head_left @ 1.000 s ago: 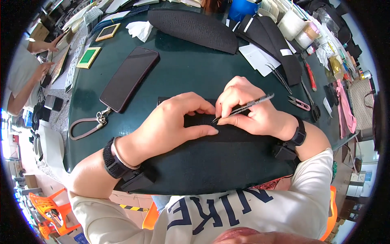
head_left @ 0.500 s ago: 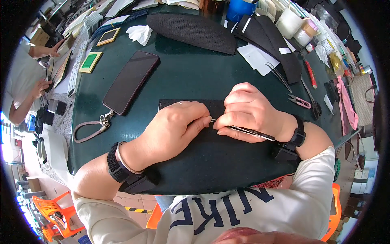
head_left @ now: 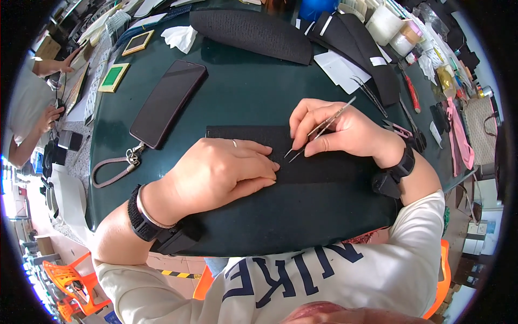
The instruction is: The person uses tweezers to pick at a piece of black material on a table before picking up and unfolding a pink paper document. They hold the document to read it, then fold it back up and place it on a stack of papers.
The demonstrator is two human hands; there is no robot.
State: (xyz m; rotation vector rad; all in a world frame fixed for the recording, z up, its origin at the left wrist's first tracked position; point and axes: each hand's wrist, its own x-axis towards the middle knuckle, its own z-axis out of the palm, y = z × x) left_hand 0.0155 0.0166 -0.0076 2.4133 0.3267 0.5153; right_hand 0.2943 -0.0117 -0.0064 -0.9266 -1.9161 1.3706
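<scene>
Right hand has lifted, fingers pinching slim metal tweezers tip-down; left hand, flat and unclenched, steadies the black fabric strip on the dark green worktop.

Dark green tabletop, round-edged. Black smartphone lying face up at upper left, with a grey wrist strap looped off its near end. Beyond it, two small framed pads: green one, yellowish one. Crumpled white tissue near the far rim. Long black mesh piece across the far side, white paper slips just right of it. Spare tweezers and a red-handled tool further right. Orange plastic stool on the floor, lower left.
</scene>
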